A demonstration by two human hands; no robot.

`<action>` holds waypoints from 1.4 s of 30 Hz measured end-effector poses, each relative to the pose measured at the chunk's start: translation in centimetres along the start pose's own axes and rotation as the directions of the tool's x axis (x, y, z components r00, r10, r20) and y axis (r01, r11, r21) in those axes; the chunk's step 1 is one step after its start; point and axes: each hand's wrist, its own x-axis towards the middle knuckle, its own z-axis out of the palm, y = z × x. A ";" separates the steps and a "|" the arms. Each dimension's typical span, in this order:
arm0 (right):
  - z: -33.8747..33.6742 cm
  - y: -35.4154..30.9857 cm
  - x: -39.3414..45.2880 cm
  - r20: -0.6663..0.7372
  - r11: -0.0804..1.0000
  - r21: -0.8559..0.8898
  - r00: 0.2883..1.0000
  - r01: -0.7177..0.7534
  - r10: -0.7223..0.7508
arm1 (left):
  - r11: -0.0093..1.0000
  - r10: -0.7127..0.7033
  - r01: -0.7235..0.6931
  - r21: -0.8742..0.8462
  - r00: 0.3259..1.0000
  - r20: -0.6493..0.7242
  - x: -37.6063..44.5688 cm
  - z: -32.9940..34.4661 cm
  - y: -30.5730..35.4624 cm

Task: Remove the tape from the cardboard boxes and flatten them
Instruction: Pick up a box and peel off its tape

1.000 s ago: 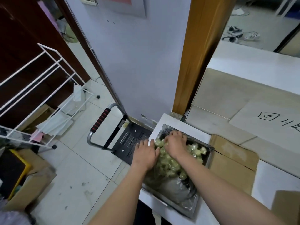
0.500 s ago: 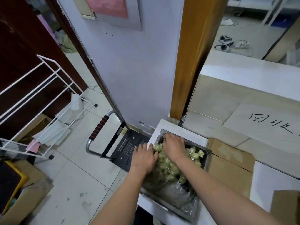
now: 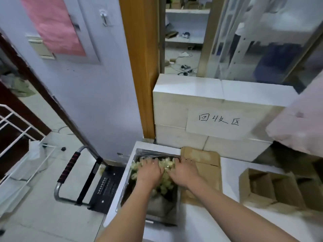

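Observation:
A metal bin (image 3: 152, 152) lined with a dark plastic bag stands on the white table, holding a heap of crumpled yellowish tape (image 3: 166, 185). My left hand (image 3: 150, 172) and my right hand (image 3: 183, 171) lie side by side, palms down, pressing on the tape heap. A flattened cardboard sheet (image 3: 201, 158) lies on the table just right of the bin, partly under my right wrist. An open cardboard box (image 3: 272, 187) with its flaps out sits at the right.
A white tiled ledge with a handwritten paper sign (image 3: 218, 119) runs behind the table. A folded hand cart (image 3: 97, 186) lies on the floor left of the table. A white wire rack (image 3: 21, 142) stands at the far left. A wooden door frame (image 3: 139, 67) rises behind the bin.
My head has tilted up and turned right, showing more of the room and the open box. My right hand has slid toward the bin's right edge; both hands stay on the tape.

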 end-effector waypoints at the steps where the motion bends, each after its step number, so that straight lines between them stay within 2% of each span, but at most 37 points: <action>1: -0.1 0.9 -1.0 -0.001 1.000 0.012 1.000 -0.022 0.022 | 0.999 0.032 -0.032 0.002 0.999 0.007 -0.4 0.0 1.1; 6: -0.7 5.7 -7.0 0.014 0.983 0.087 0.986 -0.164 0.164 | 0.984 0.180 -0.180 0.017 0.984 0.017 -3.2 0.4 6.3; 12: -0.1 10.1 -15.6 0.038 0.948 0.025 0.948 -0.318 0.317 | 0.939 0.343 -0.345 0.014 0.937 0.059 -8.5 3.0 12.5; 21: 1.2 17.2 -25.8 0.017 0.871 0.142 0.881 -0.470 0.473 | 0.851 0.489 -0.499 0.166 0.867 0.101 -15.0 4.7 20.8; 29: 2.7 25.5 -32.4 -0.007 0.836 0.179 0.849 -0.518 0.528 | 0.793 0.562 -0.573 0.204 0.819 0.115 -18.6 7.3 31.0; 37: 5.1 39.5 -39.2 0.009 0.806 0.263 0.837 -0.530 0.547 | 0.772 0.581 -0.600 0.209 0.800 0.150 -22.4 12.0 45.8; 42: 6.6 46.1 -41.7 0.031 0.807 0.298 0.850 -0.510 0.526 | 0.773 0.565 -0.590 0.233 0.807 0.169 -23.6 14.0 52.5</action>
